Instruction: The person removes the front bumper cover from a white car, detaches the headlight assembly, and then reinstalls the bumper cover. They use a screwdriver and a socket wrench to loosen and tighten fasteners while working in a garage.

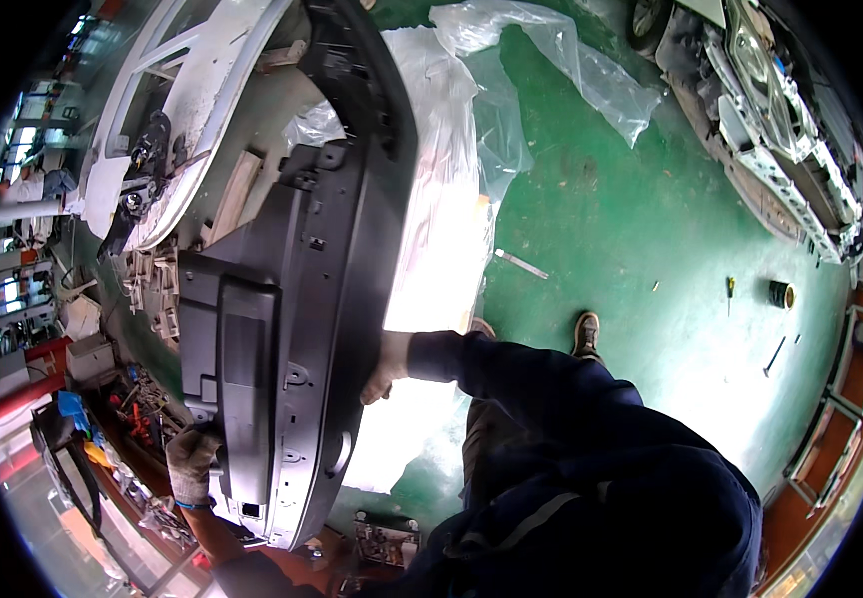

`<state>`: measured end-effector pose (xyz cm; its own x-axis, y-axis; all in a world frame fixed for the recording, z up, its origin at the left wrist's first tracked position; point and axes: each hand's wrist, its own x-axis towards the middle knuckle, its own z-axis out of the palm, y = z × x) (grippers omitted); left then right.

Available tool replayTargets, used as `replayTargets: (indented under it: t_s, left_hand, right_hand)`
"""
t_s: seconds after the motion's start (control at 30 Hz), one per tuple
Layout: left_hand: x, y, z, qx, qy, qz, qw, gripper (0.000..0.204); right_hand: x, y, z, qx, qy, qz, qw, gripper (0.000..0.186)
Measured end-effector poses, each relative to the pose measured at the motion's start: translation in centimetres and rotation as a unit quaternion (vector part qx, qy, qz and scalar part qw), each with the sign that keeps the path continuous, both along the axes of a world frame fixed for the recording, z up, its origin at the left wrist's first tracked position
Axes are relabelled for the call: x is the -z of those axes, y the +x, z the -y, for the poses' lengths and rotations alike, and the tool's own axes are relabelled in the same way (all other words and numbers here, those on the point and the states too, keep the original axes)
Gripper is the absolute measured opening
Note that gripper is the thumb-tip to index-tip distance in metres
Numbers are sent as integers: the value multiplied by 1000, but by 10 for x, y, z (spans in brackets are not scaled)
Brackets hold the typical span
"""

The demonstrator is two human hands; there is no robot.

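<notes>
A large dark grey car body panel (297, 299), shaped like a tailgate, stretches lengthwise in front of me, left of centre. Its face has a long raised trim section, holes and clips. My left hand (192, 461), in a pale work glove, is closed on the panel's left edge near its lower end. Opposite it, my right hand (387, 369) grips the panel's smooth right edge with curled fingers. Some fingertips of both hands are hidden.
Plastic sheeting (431, 219) covers the green floor beside the panel. A white car door frame (192, 100) stands upper left; a stripped car part (770, 120) lies upper right. A screwdriver (730, 291) and a tape roll (781, 294) lie right. Tools fill a bench (133, 478) lower left.
</notes>
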<state>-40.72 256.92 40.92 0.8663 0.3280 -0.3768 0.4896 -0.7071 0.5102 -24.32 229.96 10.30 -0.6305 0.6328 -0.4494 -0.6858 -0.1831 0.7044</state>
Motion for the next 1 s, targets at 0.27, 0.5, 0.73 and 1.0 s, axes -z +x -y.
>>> replayTargets:
  t_s: [0.27, 0.5, 0.73, 1.0]
  left_hand:
    - [51, 45, 10, -12, 36, -159, 986, 30]
    - [290, 23, 111, 36, -153, -281, 947, 27]
    - [401, -24, 212, 202, -80, -116, 969, 27]
    - [443, -30, 281, 136, -69, -218, 964, 21]
  right_hand:
    - [103, 16, -5, 48, 235, 537, 809, 34]
    - [226, -96, 28, -31, -37, 543, 838, 72]
    - [339, -187, 73, -198, -230, 542, 783, 72]
    - [304, -170, 151, -54, -178, 448, 875, 28]
